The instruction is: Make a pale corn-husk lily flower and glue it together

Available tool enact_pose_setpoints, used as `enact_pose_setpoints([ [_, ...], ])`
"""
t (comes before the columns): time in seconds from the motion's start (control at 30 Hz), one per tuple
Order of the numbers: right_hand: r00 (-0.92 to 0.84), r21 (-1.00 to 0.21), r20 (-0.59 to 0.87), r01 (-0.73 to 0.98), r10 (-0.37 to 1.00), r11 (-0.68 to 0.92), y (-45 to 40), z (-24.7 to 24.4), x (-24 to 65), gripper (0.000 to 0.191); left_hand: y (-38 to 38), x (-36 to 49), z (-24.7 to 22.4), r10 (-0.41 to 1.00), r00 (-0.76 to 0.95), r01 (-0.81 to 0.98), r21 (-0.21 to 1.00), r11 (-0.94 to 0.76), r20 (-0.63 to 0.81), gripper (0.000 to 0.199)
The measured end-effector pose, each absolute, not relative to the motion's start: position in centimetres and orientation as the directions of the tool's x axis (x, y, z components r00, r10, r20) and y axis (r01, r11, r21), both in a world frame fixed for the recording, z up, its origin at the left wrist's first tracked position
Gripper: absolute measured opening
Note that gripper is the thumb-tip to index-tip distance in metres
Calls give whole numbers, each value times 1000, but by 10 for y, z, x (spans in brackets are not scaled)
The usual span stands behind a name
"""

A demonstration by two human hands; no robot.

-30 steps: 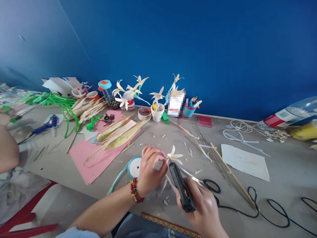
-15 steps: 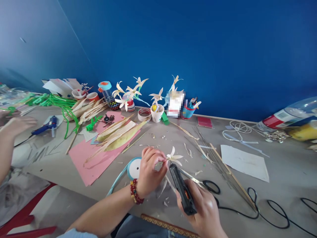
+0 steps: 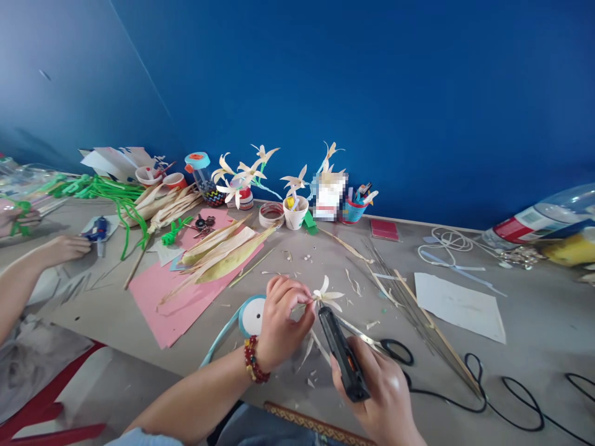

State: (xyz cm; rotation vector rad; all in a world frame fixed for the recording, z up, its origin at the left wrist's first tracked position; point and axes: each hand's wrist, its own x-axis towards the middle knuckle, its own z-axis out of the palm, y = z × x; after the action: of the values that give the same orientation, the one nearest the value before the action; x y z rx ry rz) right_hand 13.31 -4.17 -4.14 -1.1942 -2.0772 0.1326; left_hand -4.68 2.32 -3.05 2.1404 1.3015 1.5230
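Between the thumb and fingers of my left hand (image 3: 286, 319) is pinched a small cream flower (image 3: 328, 293) with narrow petals, apparently of corn husk. My right hand (image 3: 383, 387) is wrapped around a black glue gun (image 3: 343, 353), its nozzle touching or nearly touching the flower's base. Scissors (image 3: 395, 350) with black handles lie partly under the glue gun and my right hand. Beside my left wrist is a roll of light blue ribbon (image 3: 253, 316). Pale husk scraps (image 3: 307, 352) lie between my hands.
Pink paper (image 3: 160, 303) with dried husks (image 3: 223, 254) lies to the left. Finished-looking flowers stand by a white cup (image 3: 295, 214) near the blue wall. Wires, a stick (image 3: 437, 331) and a black cord (image 3: 515, 384) are on the right. A co-worker's hand (image 3: 65, 249) reaches a blue glue gun (image 3: 97, 230).
My hands, the flower and the black glue gun stay almost still. At the left, the co-worker's hand has moved right and down onto the blue glue gun; their other hand shows a green item.
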Motion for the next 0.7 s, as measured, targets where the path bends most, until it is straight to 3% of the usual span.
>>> enact_pose_setpoints([
  [0.37, -314, -383, 536, 737, 783, 558, -43, -45, 134, 5, 24, -47, -33, 747, 71, 533, 608, -588, 660, 17],
  [0.7, -289, -424, 514, 732, 807, 533, -44, -47, 134, 5, 23, -47, -34, 751, 81, 526, 612, -591, 655, 19],
])
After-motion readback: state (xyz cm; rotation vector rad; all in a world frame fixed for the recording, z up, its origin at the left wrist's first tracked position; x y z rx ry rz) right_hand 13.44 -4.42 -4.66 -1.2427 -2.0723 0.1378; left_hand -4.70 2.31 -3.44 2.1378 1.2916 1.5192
